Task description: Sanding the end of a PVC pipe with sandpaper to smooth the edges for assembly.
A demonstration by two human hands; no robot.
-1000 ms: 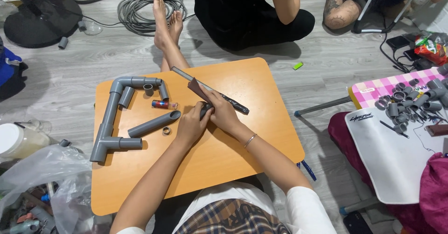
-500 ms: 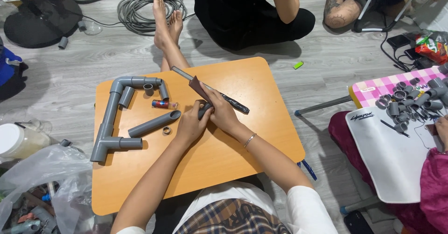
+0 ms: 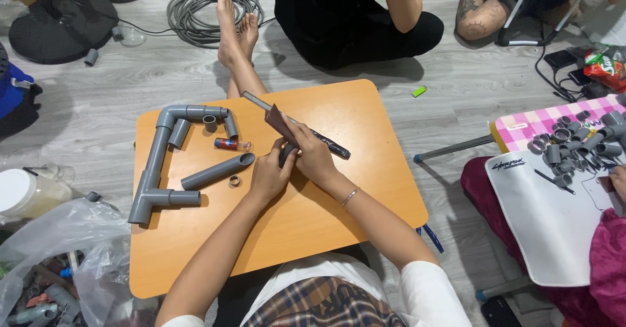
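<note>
On the orange table (image 3: 313, 222) my left hand (image 3: 268, 176) grips a short grey pipe piece (image 3: 285, 152). My right hand (image 3: 312, 154) holds a brown sheet of sandpaper (image 3: 279, 121) against that piece. Behind my hands lies a hand saw (image 3: 297, 126) with a dark handle. To the left sits a joined grey pipe frame (image 3: 156, 161), a loose grey pipe (image 3: 218, 171), a small ring (image 3: 234, 181) and a small red and blue tube (image 3: 231, 144).
A person in black sits beyond the table with bare feet (image 3: 233, 33) stretched near its far edge. A coil of grey cable (image 3: 199, 14) lies on the floor. At the right, a pink checked table (image 3: 521, 128) carries several grey fittings (image 3: 574, 141). Plastic bags (image 3: 59, 249) lie at the left.
My hands have stayed at the pipe piece with only slight shifts of the sandpaper. Another person's hand has come into view at the far right edge.
</note>
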